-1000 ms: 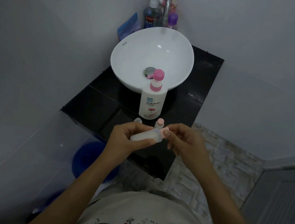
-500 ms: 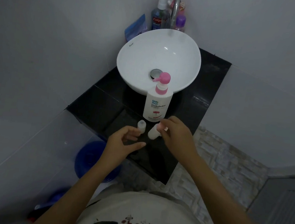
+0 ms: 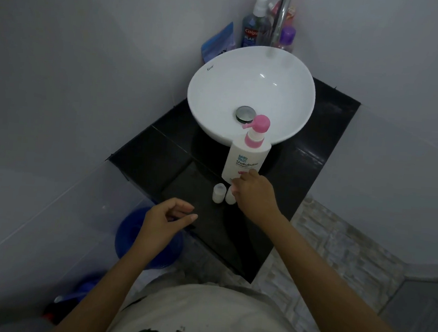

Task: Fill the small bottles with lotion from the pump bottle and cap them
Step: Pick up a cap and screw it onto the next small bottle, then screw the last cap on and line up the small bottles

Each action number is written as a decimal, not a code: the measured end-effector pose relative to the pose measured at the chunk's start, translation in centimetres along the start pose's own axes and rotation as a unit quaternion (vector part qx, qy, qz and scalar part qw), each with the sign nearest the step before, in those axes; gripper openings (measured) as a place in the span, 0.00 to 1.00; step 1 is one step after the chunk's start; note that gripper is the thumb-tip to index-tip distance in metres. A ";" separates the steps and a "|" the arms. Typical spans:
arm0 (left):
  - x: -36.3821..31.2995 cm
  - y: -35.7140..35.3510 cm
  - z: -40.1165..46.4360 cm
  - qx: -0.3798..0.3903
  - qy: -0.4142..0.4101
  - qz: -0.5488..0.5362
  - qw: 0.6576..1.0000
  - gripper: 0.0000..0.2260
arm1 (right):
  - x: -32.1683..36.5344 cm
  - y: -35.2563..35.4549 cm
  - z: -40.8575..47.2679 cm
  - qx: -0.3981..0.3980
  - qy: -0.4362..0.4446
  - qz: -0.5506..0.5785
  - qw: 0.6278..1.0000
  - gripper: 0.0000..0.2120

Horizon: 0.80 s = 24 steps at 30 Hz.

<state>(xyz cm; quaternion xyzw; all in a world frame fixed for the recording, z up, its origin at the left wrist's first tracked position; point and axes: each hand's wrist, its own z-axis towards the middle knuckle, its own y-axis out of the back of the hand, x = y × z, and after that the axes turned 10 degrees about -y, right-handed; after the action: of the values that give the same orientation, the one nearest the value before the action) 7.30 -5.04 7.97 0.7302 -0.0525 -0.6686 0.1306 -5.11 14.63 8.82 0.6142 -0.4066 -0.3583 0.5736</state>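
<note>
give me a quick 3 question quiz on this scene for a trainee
1. True or false: the left hand holds a small bottle.
2. What does the pump bottle stand in front of? A) sink B) blue bucket C) mouthwash
3. How many small bottles stand on the counter, and which is partly hidden by the right hand?

Key
1. False: it is empty.
2. A, the sink.
3. Two: the left bottle shows whole; the right bottle is partly hidden.

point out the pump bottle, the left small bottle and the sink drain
pump bottle (image 3: 244, 162): head view, on its white labelled body
left small bottle (image 3: 218, 192): head view, on its side wall below the neck
sink drain (image 3: 245, 113): head view, on the metal stopper
</note>
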 end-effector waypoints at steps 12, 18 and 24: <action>1.0 -1.5 3.6 0.033 0.009 0.009 0.999 0.12 | -1.2 0.7 0.3 0.056 -0.025 0.026 0.998 0.25; 1.9 -4.2 7.2 0.055 0.012 0.088 0.994 0.28 | -2.9 1.3 -2.1 -0.077 -0.134 0.192 0.969 0.19; 3.0 -6.0 8.8 0.067 -0.027 0.124 0.990 0.19 | -5.7 -0.4 -5.4 -0.053 -0.235 0.237 0.941 0.17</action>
<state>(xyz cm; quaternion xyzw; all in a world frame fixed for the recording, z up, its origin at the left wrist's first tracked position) -1.71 -1.05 2.89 0.7068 -0.1908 -0.6618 0.1614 -2.54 22.02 8.73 0.3672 -0.6441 -0.3667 0.5620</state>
